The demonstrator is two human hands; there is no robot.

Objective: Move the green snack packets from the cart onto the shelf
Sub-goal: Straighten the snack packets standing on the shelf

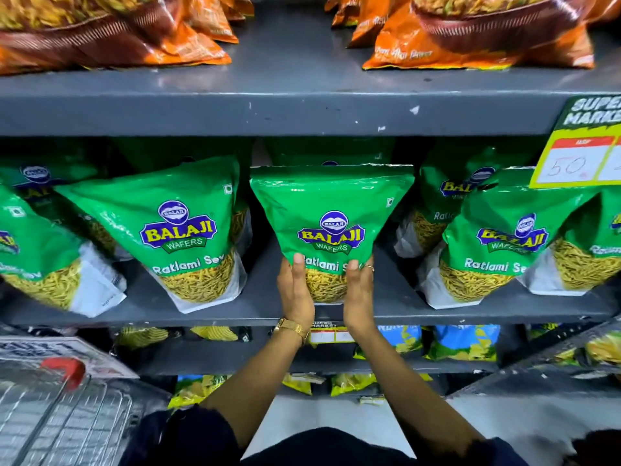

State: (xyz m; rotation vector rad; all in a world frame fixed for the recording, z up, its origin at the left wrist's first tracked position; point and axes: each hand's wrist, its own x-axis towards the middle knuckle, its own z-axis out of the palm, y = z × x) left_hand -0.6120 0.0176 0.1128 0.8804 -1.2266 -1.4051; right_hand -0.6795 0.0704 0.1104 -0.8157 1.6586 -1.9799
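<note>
A green Balaji snack packet [331, 210] stands upright in the middle of the grey shelf [255, 309]. My left hand [295, 290] grips its lower left side and my right hand [358, 290] grips its lower right side, thumbs on the front. More green packets stand on the same shelf: one to the left [174, 223] and one to the right [504, 237], with several others behind and at the edges. The wire cart [60, 415] with its red handle sits at the lower left; no packets show inside it.
Orange snack bags [470, 35] fill the shelf above. A yellow price tag [578, 159] hangs at the upper right. Lower shelves hold yellow and blue packets [460, 341]. A second shelf unit juts in at the lower right.
</note>
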